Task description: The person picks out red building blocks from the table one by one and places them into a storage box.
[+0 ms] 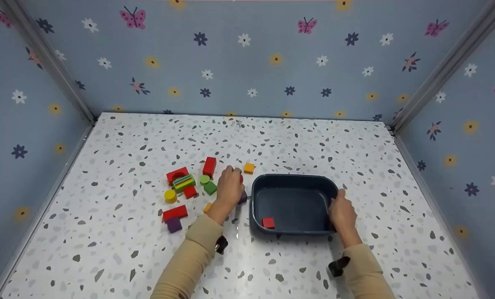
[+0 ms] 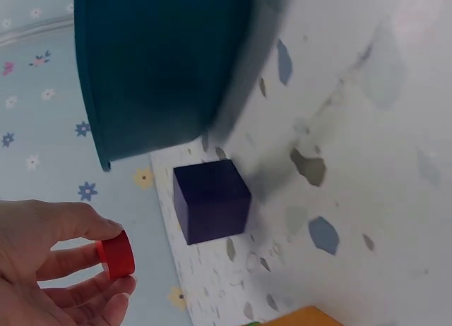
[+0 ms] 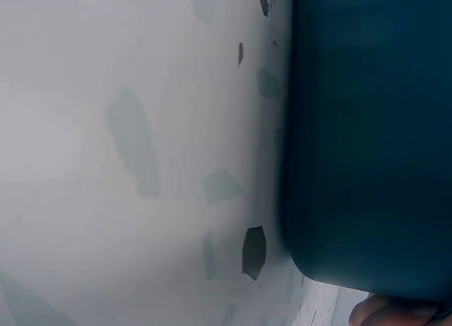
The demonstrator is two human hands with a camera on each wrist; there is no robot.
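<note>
As left hand (image 1: 229, 187) pinches block (image 2: 120, 255), cube (image 2: 212, 202) beside tub (image 1: 299, 207).

A purple cube (image 2: 212, 201) stands between your left hand (image 1: 230, 186) and the tray (image 1: 251, 203), just beside the tray's left wall, and blocks a low sideways path. Above the rim your way in lies open; a red cube (image 1: 268, 223) occupies the near left corner. An orange cube (image 1: 248, 168) stands near the far left corner. Left of your left hand, a green block (image 1: 210, 187) narrows passage. Your right hand (image 1: 343, 211) takes up the right rim; behind the tray, the tabletop (image 1: 314, 145) offers free room to the wall (image 1: 264, 74).
</note>
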